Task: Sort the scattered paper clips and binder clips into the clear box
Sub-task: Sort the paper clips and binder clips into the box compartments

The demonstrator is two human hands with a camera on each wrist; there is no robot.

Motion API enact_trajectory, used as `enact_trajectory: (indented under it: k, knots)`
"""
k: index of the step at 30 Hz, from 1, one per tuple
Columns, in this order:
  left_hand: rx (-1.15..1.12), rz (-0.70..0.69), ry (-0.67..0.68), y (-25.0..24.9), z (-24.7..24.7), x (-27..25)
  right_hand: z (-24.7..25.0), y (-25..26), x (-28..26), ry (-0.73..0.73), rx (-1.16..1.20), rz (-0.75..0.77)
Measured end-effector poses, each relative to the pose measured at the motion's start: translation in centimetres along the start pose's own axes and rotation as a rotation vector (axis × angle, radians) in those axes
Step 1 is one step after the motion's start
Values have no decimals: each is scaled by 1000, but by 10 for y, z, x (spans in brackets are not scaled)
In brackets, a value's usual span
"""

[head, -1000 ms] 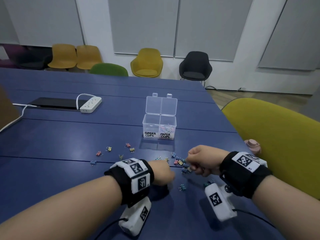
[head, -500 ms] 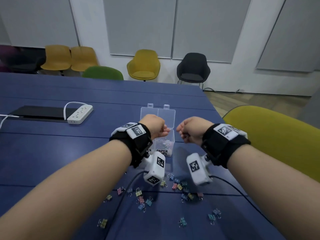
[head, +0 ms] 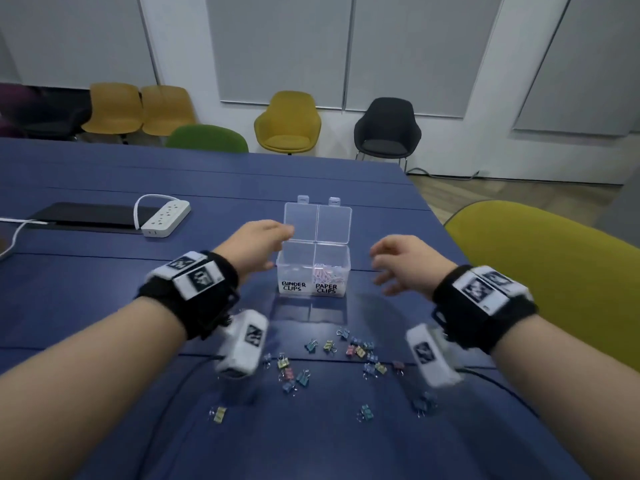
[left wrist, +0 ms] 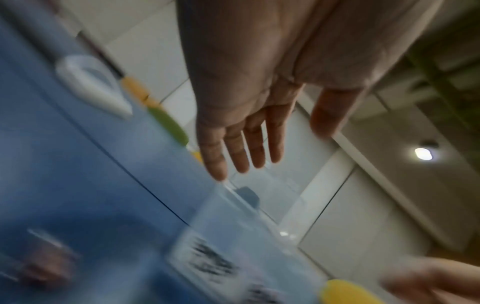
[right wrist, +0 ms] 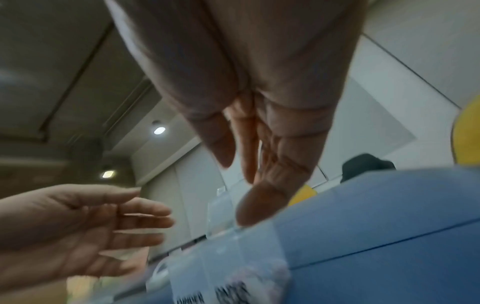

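Observation:
The clear box (head: 313, 268) stands mid-table with its lid upright. Its left half is labelled BINDER CLIPS and its right half PAPER CLIPS, with pale paper clips (head: 327, 273) in the right half. My left hand (head: 277, 245) hovers at the box's left rim, fingers straight and palm empty in the left wrist view (left wrist: 259, 133). My right hand (head: 391, 261) floats just right of the box with fingers spread, also empty (right wrist: 241, 181). Several coloured binder clips (head: 358, 349) lie scattered on the table nearer to me. Both wrist views are blurred.
A white power strip (head: 166, 220) and a flat black pad (head: 86, 216) lie at the left. A yellow-green chair (head: 554, 271) presses against the table's right edge. More chairs line the far wall. Cables trail from the wrist cameras across the near table.
Both hands rose from the clip pile with curled fingers, came over the box, and have now opened. The right hand has drifted to the right of the box.

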State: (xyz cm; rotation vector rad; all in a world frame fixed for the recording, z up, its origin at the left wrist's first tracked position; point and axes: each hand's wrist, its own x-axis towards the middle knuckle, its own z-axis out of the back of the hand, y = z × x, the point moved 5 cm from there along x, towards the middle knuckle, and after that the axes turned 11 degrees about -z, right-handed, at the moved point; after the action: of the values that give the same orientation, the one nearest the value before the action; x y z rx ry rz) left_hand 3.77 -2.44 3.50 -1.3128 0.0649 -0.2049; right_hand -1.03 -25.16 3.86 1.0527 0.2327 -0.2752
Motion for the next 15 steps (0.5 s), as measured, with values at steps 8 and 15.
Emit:
enact_trajectory:
  k: [8,15]
  knots:
    - [900,377,368,69,87,-77,5,-98,-88,295,-891,-265]
    - [954,356,405,84,75,-93,-30,-96,-66,165,-746,-244]
